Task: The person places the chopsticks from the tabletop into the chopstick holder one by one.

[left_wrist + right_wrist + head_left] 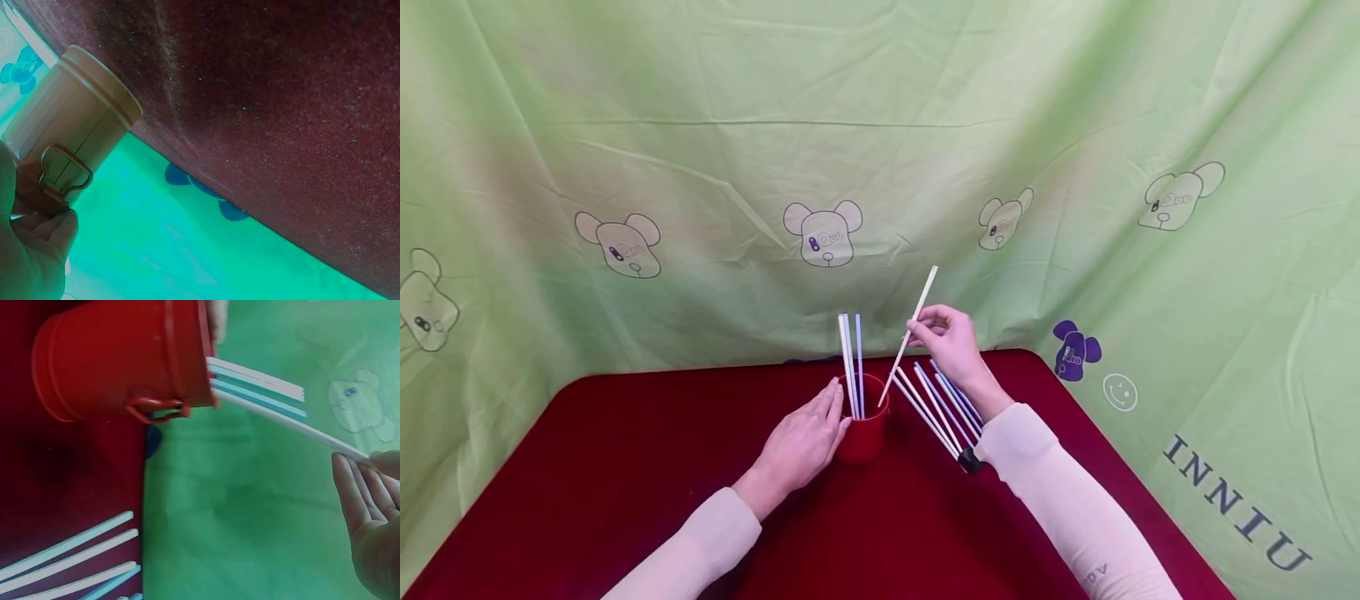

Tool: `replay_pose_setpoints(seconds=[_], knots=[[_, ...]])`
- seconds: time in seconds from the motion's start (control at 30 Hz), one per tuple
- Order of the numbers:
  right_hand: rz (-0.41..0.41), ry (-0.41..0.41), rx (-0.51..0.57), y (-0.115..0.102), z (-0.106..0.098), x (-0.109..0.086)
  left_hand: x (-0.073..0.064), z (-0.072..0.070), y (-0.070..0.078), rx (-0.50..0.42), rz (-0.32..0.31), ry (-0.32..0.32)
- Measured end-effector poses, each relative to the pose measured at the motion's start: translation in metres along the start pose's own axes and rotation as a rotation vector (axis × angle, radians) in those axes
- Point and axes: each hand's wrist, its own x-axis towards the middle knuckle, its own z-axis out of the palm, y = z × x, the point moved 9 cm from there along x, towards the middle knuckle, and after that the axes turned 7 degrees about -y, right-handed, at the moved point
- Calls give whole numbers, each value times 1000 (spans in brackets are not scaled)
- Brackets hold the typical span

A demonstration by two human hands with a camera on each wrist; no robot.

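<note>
A small red metal bucket (860, 443) with wire side handles stands upright on the table. Several white and blue chopsticks (849, 358) lean inside it. My left hand (801, 437) rests against the bucket's left side near the rim, its fingers fairly straight. Between the thumb and fingertips of my right hand (946, 337), a pale chopstick (294, 424) is pinched near its upper end. It slants down to the left, with its lower tip at the bucket's mouth. Under the right forearm lie more white and blue chopsticks (69, 561), partly hidden by the sleeve.
A dark red cloth covers the table (647, 467). By the near ends of the lying chopsticks is a black object (969, 460), partly covered by the right sleeve. Green curtain (715, 167) with bear prints hangs behind the table and at both sides.
</note>
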Motion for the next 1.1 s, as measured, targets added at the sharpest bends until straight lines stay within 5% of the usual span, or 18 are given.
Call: replay_pose_setpoints(seconds=[1.1], knots=[[81,-171,-397,60,67,-4,2,1,-1,0,-5,-23]])
